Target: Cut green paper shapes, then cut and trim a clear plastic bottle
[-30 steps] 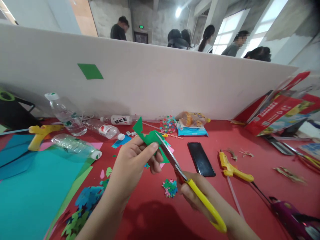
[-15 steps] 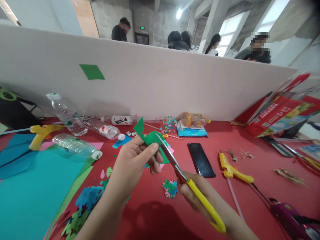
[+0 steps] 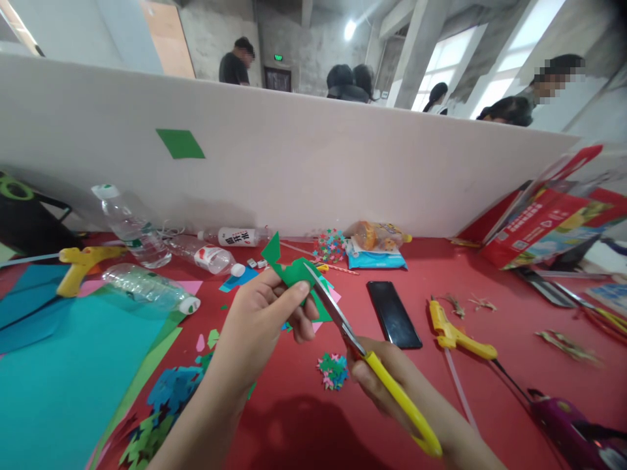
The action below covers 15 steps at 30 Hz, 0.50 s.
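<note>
Pinched between the thumb and fingers of my left hand [image 3: 269, 310] is a piece of green paper [image 3: 294, 273] with an irregular, notched edge. My right hand [image 3: 379, 369] grips a pair of scissors [image 3: 399, 401] by the yellow handles. Their metal blades point up and left, and the tips lie against the paper's right side; whether they bite into it I cannot tell. Below the hands a small pile of coloured paper stars [image 3: 333, 371] rests on the red table [image 3: 294, 418]. Blue paper scraps [image 3: 176, 390] and green offcuts [image 3: 147, 440] lie left of my left forearm.
A phone [image 3: 394, 314] and a yellow glue gun [image 3: 458, 334] lie to the right. Several plastic bottles [image 3: 147, 287] and teal paper sheets [image 3: 73, 372] are on the left. A white partition [image 3: 294, 163] closes off the back, with a red box [image 3: 553, 222] at its right.
My hands, the paper and the scissors hold nearly the same position. Behind the partition, people at the right have shifted rightward.
</note>
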Motion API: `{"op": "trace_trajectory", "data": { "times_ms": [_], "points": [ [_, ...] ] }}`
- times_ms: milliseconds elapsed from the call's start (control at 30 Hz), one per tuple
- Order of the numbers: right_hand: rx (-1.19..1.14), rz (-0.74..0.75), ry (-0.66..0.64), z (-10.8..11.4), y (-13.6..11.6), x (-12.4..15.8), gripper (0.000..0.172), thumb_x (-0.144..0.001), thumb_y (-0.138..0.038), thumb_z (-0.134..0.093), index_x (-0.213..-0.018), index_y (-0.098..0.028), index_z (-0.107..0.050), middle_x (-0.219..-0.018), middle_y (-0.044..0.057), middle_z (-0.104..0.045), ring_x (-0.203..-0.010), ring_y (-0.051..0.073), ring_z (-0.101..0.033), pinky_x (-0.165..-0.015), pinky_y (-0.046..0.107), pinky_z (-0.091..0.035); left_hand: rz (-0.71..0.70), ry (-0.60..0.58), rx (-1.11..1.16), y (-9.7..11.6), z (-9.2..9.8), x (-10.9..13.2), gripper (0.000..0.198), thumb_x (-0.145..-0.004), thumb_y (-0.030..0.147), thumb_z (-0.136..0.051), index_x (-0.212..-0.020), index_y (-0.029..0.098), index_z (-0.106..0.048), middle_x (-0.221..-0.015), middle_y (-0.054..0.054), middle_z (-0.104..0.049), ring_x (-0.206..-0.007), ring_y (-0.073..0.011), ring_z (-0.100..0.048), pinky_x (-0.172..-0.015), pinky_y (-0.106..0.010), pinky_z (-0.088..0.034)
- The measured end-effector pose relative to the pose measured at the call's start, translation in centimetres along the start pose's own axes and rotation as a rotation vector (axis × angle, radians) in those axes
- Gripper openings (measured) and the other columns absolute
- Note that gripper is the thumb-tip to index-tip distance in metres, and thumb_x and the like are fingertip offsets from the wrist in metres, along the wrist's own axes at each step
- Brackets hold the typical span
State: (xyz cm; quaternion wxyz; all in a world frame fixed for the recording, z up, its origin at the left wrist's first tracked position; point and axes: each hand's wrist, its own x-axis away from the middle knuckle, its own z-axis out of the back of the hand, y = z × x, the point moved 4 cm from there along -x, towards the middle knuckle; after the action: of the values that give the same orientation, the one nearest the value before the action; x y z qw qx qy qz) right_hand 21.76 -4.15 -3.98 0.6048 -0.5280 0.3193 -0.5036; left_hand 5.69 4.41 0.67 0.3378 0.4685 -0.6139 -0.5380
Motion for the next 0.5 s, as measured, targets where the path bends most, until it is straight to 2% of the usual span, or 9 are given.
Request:
{"op": "trace_trajectory", "data": {
  "times_ms": [333,500],
  "points": [
    [0.011,0.007,-0.031,0.5,0.1,0.1,0.056,-0.089,-0.075,-0.043,-0.078,-0.021,-0.044,-0.063,-0.005,-0.038,-0.053,0.009,-0.033,-0.047,0.022,-0.028,0.003,-0.011,-0.007,-0.1,0.4,-0.1,0.011,-0.085,0.023,-0.065,-0.076,0.017,-0.065,-0.061,0.002,-0.07,-0.047,-0.0107,-0.065,-0.046,-0.018,-0.052],
    [0.047,0.023,-0.084,0.8,0.3,0.3,0.053,-0.092,-0.071,-0.043,-0.074,-0.022,-0.037,-0.065,-0.006,-0.034,-0.053,0.008,-0.03,-0.045,0.021,-0.026,-0.011,0.122,0.051,0.0,1.7,-0.1,0.007,-0.078,0.023,-0.073,-0.076,0.02,-0.066,-0.056,0.007,-0.063,-0.046,-0.007,-0.058,-0.046,-0.016,-0.048]
  ]
}}
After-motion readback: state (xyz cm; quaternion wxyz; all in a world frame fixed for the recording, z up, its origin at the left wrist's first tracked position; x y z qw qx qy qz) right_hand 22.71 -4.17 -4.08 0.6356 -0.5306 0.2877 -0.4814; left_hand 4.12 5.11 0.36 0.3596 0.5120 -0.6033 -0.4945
